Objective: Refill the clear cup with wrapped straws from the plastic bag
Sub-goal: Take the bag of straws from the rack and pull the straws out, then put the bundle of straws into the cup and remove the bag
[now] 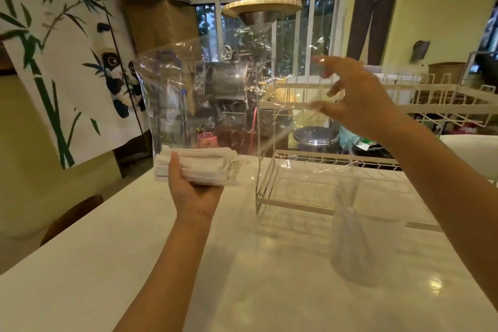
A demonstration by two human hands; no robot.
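— Fingers first: our left hand [192, 188] is cupped palm-up under the bottom of the plastic bag [204, 105], thumb curled over the bundle of wrapped straws [199, 166] through the film, so we clamp bag and straws together.

— And our right hand [358, 100]?

— Raised at the bag's upper edge, fingers spread and blurred. We read it as touching or tugging the clear film there, but whether it truly pinches the plastic we cannot tell.

— So the straws lie sideways in the bag's bottom, held above the white table [188, 264]. Where is the clear cup [350, 234]?

— Standing on the table near our right forearm, just in front of the white wire rack [310, 191], with a few white wrapped straws upright in it — well apart from the bag. It is blurred, so we cannot count them.

— What could go wrong from here?

— Several things, we judge. The film is slack and slippery; if our left thumb eases, the bundle may slide and spill across the table. If we tip the bag toward the cup without steadying it, the light cup could topple. And our right forearm passes close above the cup — a careless sweep back might knock it.
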